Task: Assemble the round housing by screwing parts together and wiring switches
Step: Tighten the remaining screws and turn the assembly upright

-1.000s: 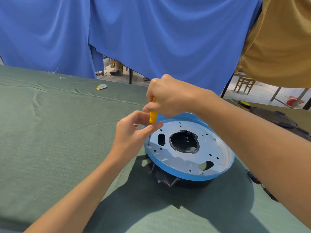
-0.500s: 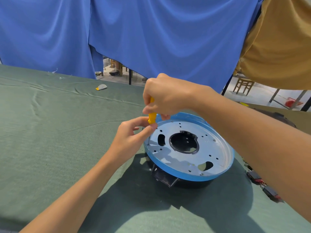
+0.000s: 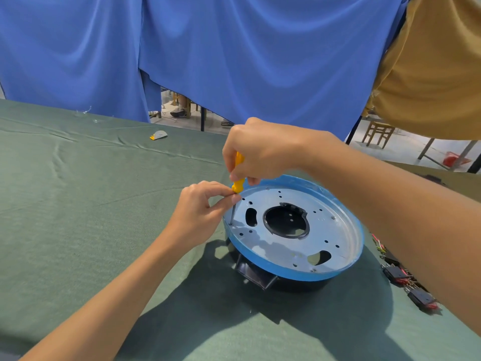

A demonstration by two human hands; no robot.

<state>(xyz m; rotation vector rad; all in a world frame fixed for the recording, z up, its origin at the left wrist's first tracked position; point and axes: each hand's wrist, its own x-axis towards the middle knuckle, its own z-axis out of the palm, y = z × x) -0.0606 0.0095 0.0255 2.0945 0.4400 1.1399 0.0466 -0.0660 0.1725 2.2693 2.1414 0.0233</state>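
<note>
The round housing (image 3: 335,238) sits on the green cloth: a black base under a silver plate with a blue rim and a large central hole. My right hand (image 3: 260,149) grips the yellow handle of a screwdriver (image 3: 238,185) from above. The shaft stands nearly upright, its tip on a screw at the plate's left edge. My left hand (image 3: 200,212) pinches the screwdriver just below the handle, steadying it. Several black switches (image 3: 398,273) with red wires lie to the right of the housing, partly hidden by my right forearm.
A green cloth (image 3: 78,217) covers the table. A small grey and yellow scrap (image 3: 158,135) lies near the far edge. Blue curtains (image 3: 234,61) hang behind the table. A dark object (image 3: 432,178) shows at the far right.
My right hand has turned slightly on the screwdriver handle. My left hand stays pinched on the screwdriver. The view has shifted a little; more of the switches show at the right.
</note>
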